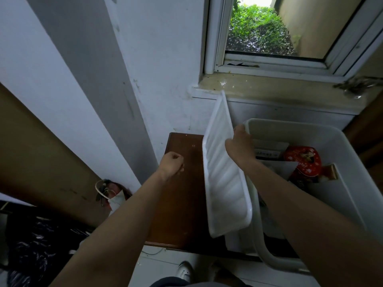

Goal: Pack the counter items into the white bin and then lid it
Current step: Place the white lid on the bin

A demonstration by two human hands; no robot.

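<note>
My right hand (240, 146) is the grip that matters here; its fingers are curled over the long right edge of the white lid (224, 172), grasping it about a third of the way down from its far end; the lid stands tilted on edge, its ribbed face turned left, its long axis running from the window sill (279, 88) at the far end down toward my body at the near end; its near corner seems to rest against the left wall of the white bin (348, 162).

The bin lies immediately to the right of the lid, its mouth open upward; inside I can see a red tin (302, 162), a white card and a flat box beneath, so the packing looks done and the lidding remains; the wooden surface (182, 183) to the left of the lid shows nothing on it.

My left hand (172, 165) hovers over that surface as a loose fist, clenched on nothing, well apart from the lid's left edge; it is the nearer hand to that free edge.

I judge the lid must swing rightward and flatten over the rim; the wall and sill crowd the far end, while the room above the bin is open; the tin's top looks below the rim, though I cannot be sure.
</note>
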